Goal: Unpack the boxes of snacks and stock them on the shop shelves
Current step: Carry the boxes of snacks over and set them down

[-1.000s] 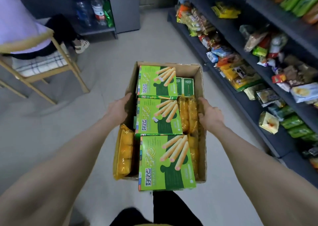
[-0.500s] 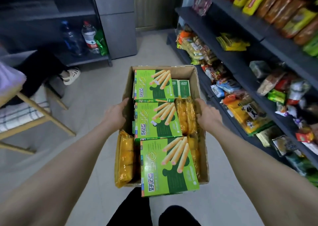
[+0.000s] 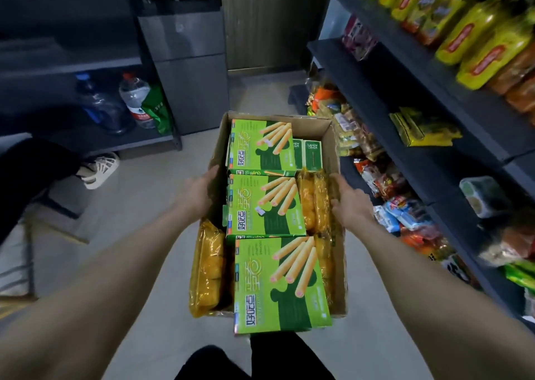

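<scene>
Hands grip a cardboard box (image 3: 314, 130) of snacks at the centre of the frame. The left hand (image 3: 199, 193) clasps the left wall and the right hand (image 3: 348, 203) curls over the right rim, holding the box clear of the grey floor (image 3: 144, 206). Three green boxes of biscuit sticks lie flat in a row inside it: the nearest (image 3: 282, 287) juts past the near edge, the middle one (image 3: 265, 206) sits between the hands, and the far one (image 3: 260, 145) lies against the back wall. Orange cellophane packs (image 3: 207, 266) are wedged along both sides, and small dark green cartons (image 3: 312, 155) stand in the far right corner. Dark shop shelves (image 3: 376, 84) run down the right of the frame, crowded with packets, with yellow-green bags (image 3: 477, 41) at the upper right. At the upper left, water bottles (image 3: 136, 101) stand on a low rack (image 3: 139, 140), and another person's sandalled foot (image 3: 101, 168) rests on the floor below it.
</scene>
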{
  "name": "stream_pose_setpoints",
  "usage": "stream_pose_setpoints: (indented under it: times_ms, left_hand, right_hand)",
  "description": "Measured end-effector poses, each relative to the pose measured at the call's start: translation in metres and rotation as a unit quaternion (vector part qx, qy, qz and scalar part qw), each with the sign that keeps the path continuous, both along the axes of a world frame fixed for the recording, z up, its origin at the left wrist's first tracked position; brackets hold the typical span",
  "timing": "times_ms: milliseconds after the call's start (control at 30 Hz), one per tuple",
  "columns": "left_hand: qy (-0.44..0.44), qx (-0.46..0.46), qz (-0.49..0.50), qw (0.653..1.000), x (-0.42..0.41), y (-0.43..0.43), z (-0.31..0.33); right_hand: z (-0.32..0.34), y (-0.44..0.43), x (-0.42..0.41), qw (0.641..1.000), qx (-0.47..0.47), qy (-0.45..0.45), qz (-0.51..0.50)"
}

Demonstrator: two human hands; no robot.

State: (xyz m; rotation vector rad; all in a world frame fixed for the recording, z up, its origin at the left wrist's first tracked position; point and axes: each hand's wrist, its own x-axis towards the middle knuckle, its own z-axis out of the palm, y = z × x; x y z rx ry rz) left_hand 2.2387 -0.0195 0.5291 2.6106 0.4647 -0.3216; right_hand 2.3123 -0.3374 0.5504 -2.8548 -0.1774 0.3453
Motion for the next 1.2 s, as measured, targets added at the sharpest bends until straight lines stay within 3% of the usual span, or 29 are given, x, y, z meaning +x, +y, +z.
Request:
stream_pose_setpoints:
  times_ms: [267,500,733,967,1200]
  left_hand:
    - [-0.001,-0.01,0.044,0.999,0.201,0.038,-0.011]
    - [0.006,-0.004,0.014,1.0,0.388,0.084,-0.043]
    - [0.016,0.004,0.02,1.0,0.544,0.118,-0.077]
    - [0.066,-0.001,0.049,0.997,0.676,0.125,-0.129]
    - [0.101,-0.053,0.106,0.988,0.77,0.116,-0.245]
  right_hand:
    - [-0.013,0.045,0.226,1.0,0.008,-0.001,0.017]
    - [-0.043,0.088,0.409,0.999,-0.031,0.003,0.017]
    - [-0.077,0.118,0.558,0.999,0.028,0.035,0.006]
    - [-0.151,0.132,0.711,0.997,0.013,0.071,0.034]
    - [-0.271,0.14,0.837,0.991,-0.029,0.094,0.087]
